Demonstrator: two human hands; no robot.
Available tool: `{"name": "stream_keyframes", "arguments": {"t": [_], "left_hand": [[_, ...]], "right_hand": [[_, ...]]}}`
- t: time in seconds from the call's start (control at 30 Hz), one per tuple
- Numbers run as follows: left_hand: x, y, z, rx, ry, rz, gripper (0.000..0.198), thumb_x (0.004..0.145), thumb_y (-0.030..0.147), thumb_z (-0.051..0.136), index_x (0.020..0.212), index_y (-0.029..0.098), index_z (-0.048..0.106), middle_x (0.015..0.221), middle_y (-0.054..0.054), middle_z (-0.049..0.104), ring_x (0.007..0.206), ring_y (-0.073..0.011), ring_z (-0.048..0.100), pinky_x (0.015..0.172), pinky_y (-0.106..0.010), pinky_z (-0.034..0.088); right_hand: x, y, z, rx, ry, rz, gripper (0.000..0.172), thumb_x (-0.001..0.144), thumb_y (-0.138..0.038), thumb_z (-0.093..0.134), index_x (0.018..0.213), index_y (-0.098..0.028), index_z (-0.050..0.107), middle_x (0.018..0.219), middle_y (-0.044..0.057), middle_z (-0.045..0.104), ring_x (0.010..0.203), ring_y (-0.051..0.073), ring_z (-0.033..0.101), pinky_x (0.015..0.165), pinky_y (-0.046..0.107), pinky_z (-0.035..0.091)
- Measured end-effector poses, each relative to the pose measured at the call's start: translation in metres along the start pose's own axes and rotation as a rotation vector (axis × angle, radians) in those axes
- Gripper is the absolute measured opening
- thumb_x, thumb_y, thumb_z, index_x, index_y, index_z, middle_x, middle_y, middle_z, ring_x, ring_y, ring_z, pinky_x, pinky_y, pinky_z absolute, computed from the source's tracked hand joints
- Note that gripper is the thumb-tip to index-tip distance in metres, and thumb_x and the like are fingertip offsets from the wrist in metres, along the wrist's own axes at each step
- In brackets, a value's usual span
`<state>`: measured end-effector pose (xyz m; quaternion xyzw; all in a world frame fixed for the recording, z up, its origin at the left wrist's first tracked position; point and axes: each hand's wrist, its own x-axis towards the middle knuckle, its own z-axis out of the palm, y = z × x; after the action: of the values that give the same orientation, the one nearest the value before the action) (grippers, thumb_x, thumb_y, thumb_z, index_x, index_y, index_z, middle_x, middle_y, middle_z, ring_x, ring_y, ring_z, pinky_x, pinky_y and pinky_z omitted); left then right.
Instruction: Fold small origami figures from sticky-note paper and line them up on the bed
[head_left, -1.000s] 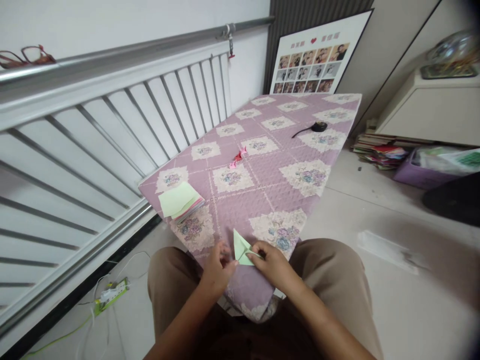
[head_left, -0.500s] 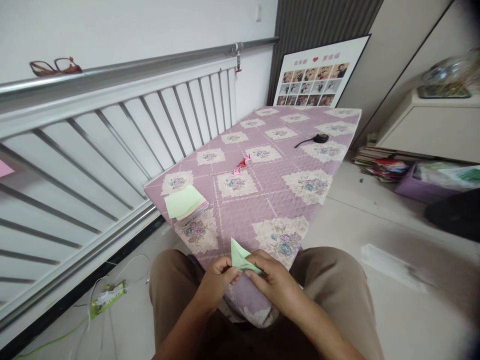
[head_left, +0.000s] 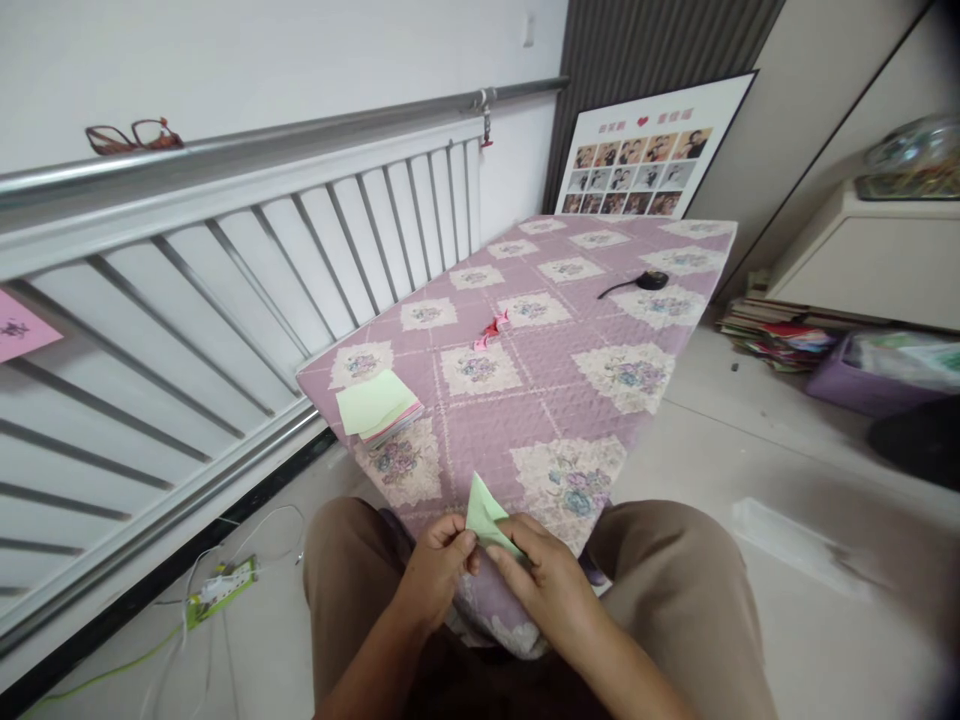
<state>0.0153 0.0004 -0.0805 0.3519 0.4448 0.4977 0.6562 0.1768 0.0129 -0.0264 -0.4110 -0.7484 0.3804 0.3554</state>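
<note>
A folded light green paper is held over the near corner of the table with its purple flowered cloth. My left hand pinches its left side and my right hand pinches its lower right edge; both are closed on it. A stack of coloured paper squares with a green top sheet lies near the table's left corner. A small pink and red folded paper piece rests further back on the cloth.
A black tape measure with a strap lies at the far right of the table. A white radiator runs along the left wall, glasses on its rail. A photo board, stacked books and a purple bin stand beyond.
My hands have closed in on the green paper and drawn it slightly nearer to me. The camera has tilted a little, shifting the scene rightward and down.
</note>
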Motion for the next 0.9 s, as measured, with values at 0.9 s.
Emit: {"name": "stream_keyframes", "arguments": {"t": [0.9], "left_hand": [[-0.013,0.008,-0.007,-0.321,-0.245,-0.269,0.033,0.064,0.037,0.081,0.076,0.013,0.061,0.063,-0.001,0.060,0.052,-0.0102,0.055,0.057,-0.024,0.044]], "right_hand": [[0.007,-0.032,-0.048,0.013,-0.405,-0.059,0.027,0.090,-0.015,0.041,0.095,-0.024,0.065,0.086,0.000,0.066,0.077,0.012,0.060,0.072,0.022,0.046]]}}
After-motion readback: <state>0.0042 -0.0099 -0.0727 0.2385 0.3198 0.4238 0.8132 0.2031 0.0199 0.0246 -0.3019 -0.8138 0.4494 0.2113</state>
